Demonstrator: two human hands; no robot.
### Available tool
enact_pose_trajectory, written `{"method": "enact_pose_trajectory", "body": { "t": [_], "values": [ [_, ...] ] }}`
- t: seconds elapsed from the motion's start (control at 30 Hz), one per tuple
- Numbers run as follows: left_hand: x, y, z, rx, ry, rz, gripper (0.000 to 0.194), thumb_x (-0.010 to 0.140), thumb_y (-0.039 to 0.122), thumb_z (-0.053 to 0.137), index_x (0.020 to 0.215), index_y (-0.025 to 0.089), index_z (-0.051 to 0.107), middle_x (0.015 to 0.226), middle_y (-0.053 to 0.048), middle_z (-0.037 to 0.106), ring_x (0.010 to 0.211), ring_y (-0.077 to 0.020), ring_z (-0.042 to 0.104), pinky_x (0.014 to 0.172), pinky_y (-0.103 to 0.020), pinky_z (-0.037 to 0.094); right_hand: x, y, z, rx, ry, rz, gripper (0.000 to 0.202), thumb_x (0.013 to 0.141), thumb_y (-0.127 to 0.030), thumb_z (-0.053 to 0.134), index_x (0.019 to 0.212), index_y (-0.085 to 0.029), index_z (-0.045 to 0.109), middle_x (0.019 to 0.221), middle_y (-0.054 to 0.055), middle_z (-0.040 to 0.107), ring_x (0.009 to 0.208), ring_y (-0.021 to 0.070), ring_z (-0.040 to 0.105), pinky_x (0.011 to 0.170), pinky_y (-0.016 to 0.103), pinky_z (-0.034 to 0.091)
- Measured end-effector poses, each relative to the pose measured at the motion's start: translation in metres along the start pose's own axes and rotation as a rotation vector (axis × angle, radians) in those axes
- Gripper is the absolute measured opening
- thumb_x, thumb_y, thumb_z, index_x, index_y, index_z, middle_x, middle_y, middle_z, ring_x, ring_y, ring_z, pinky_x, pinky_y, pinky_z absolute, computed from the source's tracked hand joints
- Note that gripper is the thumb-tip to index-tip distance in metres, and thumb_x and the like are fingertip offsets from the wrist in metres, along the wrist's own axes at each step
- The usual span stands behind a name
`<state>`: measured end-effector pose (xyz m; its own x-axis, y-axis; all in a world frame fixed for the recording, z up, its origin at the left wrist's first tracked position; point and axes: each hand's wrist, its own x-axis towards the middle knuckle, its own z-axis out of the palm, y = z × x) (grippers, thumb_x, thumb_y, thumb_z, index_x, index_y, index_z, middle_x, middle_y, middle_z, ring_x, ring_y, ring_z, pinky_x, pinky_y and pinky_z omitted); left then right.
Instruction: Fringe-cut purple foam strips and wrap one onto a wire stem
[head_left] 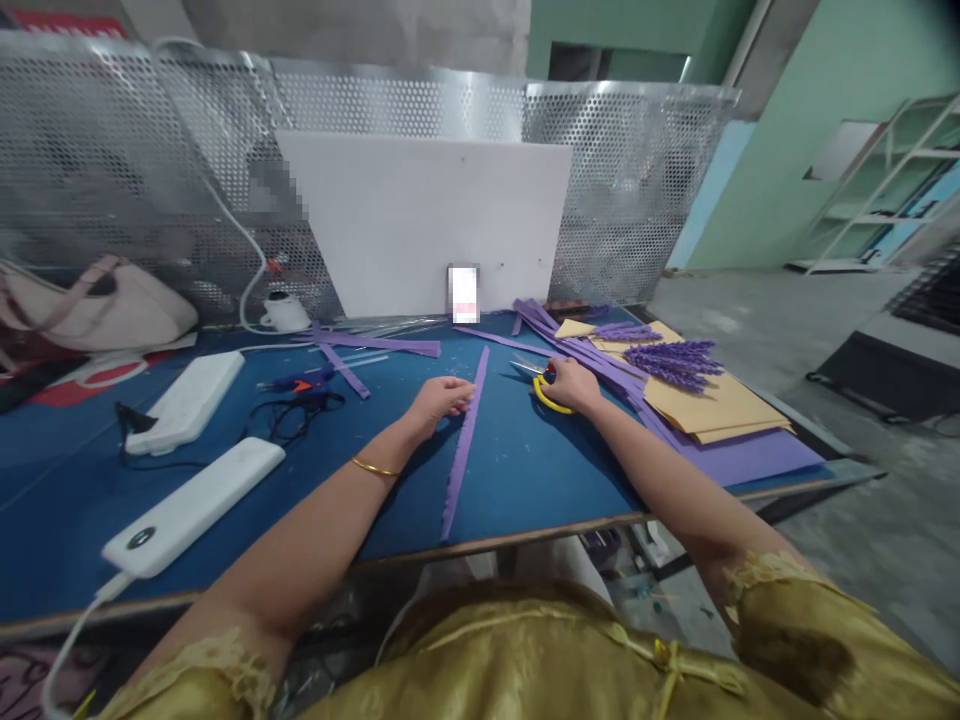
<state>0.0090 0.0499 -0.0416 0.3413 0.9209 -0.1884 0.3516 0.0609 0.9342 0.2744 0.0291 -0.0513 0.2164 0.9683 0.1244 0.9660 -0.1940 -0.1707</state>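
My left hand (441, 402) is closed in a pinch at the edge of a long purple paper strip (459, 460). The strip runs from mid-table toward the front edge, and its left side looks notched along the lower part. To the right, my right hand (574, 386) grips scissors (553, 400) with yellow and red handles. Their blades point left toward the strip, apart from it. Beyond my right hand lie several purple paper strips (600, 365) and purple lavender-like flower sprigs (673, 362) on tan paper sheets (720, 408).
Two white power strips (196, 508) and a blue glue gun (296, 383) with a black cord lie left. More purple strips (390, 344) are behind. A lit phone (464, 294) stands against a white board (450, 215). A pale handbag (142, 300) sits far left.
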Motion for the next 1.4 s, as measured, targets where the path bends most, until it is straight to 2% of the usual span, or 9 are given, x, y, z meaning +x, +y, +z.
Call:
{"method": "enact_pose_trajectory", "body": {
  "t": [0.23,0.3,0.43,0.67,0.9,1.07,1.2,1.33,1.4],
  "values": [
    [-0.005,0.002,0.004,0.389,0.069,0.089,0.033,0.092,0.035,0.06,0.12,0.017,0.06,0.122,-0.01,0.062,0.103,-0.0235,0.063,0.087,-0.045,0.054,0.004,0.009,-0.007,0.083,-0.085,-0.084,0.032,0.096,-0.032,0.06,0.125,-0.017,0.058,0.125,0.01,0.061,0.104,0.023,0.064,0.087,0.043,0.055],
    [-0.009,0.003,0.006,0.466,0.1,0.122,0.028,0.09,0.039,0.062,0.108,0.017,0.065,0.114,-0.008,0.065,0.101,-0.0229,0.063,0.088,-0.044,0.052,0.005,0.013,-0.007,0.109,-0.105,-0.09,0.032,0.096,-0.032,0.06,0.125,-0.017,0.058,0.125,0.01,0.061,0.104,0.023,0.064,0.086,0.043,0.055],
    [-0.015,0.003,0.011,0.566,0.17,0.161,0.033,0.071,0.049,0.078,0.084,0.02,0.068,0.09,-0.008,0.069,0.098,-0.0293,0.063,0.088,-0.041,0.049,0.009,0.019,-0.007,0.173,-0.147,-0.1,0.032,0.096,-0.032,0.06,0.125,-0.016,0.058,0.124,0.01,0.061,0.103,0.0232,0.064,0.086,0.043,0.055],
    [-0.021,0.0,0.014,0.63,0.179,0.124,0.031,0.093,0.034,0.059,0.12,0.02,0.06,0.125,-0.01,0.061,0.106,-0.023,0.062,0.089,-0.044,0.053,0.01,0.021,-0.004,0.194,-0.146,-0.065,0.033,0.096,-0.032,0.06,0.125,-0.016,0.058,0.124,0.01,0.061,0.103,0.0232,0.064,0.085,0.043,0.056],
    [-0.022,0.003,0.011,0.533,0.197,0.067,0.032,0.093,0.034,0.059,0.122,0.021,0.06,0.127,-0.01,0.06,0.106,-0.0231,0.062,0.089,-0.044,0.054,-0.005,0.007,-0.006,-0.001,0.022,-0.008,0.032,0.096,-0.033,0.06,0.124,-0.016,0.059,0.124,0.01,0.061,0.104,0.0234,0.064,0.087,0.044,0.055],
    [-0.011,0.001,0.004,0.404,0.156,0.041,0.032,0.093,0.035,0.059,0.122,0.02,0.06,0.126,-0.01,0.06,0.105,-0.0238,0.062,0.088,-0.044,0.054,-0.008,-0.006,-0.017,-0.081,0.093,-0.111,0.03,0.097,-0.033,0.059,0.123,-0.018,0.06,0.126,0.01,0.06,0.105,0.023,0.063,0.089,0.044,0.054],
    [-0.002,-0.004,0.005,0.272,0.129,0.018,0.036,0.092,0.035,0.06,0.124,0.017,0.058,0.124,-0.01,0.061,0.103,-0.0244,0.063,0.086,-0.045,0.055,0.022,-0.021,-0.031,-0.104,0.059,-0.26,0.03,0.097,-0.032,0.059,0.123,-0.018,0.059,0.125,0.01,0.061,0.104,0.0226,0.064,0.087,0.043,0.055],
    [-0.002,-0.007,0.009,0.238,0.129,0.011,0.031,0.091,0.035,0.061,0.115,0.016,0.062,0.114,-0.009,0.066,0.094,-0.0211,0.065,0.083,-0.041,0.055,0.082,-0.041,-0.039,-0.172,0.043,-0.313,0.031,0.097,-0.032,0.059,0.124,-0.017,0.059,0.126,0.01,0.06,0.105,0.0228,0.063,0.088,0.043,0.055],
    [-0.004,-0.007,0.009,0.269,0.159,0.02,0.027,0.084,0.032,0.068,0.108,0.019,0.066,0.105,-0.007,0.071,0.09,-0.022,0.068,0.082,-0.038,0.052,0.115,-0.051,-0.038,-0.209,0.037,-0.31,0.031,0.096,-0.032,0.059,0.124,-0.017,0.059,0.126,0.01,0.06,0.104,0.0229,0.063,0.088,0.043,0.055]
  ]
}}
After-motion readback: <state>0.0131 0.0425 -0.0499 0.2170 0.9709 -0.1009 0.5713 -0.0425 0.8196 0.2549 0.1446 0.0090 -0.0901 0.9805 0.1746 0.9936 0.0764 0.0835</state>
